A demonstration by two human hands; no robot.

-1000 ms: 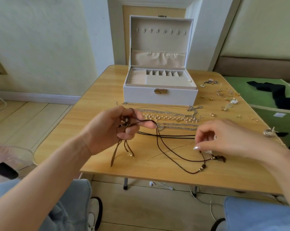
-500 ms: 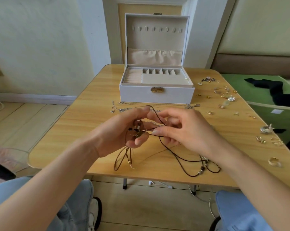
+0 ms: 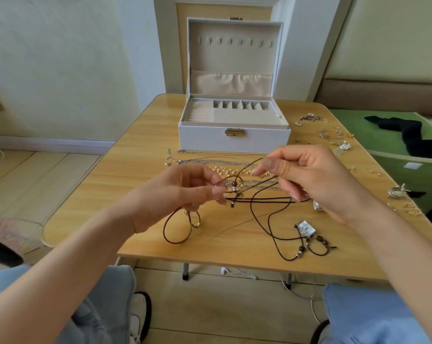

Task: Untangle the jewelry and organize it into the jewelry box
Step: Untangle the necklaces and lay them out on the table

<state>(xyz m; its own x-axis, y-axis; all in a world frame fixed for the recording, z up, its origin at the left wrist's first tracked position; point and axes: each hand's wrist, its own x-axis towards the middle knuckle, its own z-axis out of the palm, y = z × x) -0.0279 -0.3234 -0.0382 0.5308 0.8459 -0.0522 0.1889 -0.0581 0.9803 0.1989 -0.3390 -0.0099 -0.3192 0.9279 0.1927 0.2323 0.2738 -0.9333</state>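
The left hand (image 3: 182,194) and right hand (image 3: 316,180) each pinch the brown cord necklace (image 3: 262,200), stretched crosswise between them. Its loops trail to the table (image 3: 145,150)'s near edge.

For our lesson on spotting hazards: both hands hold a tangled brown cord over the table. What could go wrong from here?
1. The left hand and right hand pinch the brown cord either side of the tangle; pulling apart may tighten it.
2. The beaded end lies near the table edge and might slide off.
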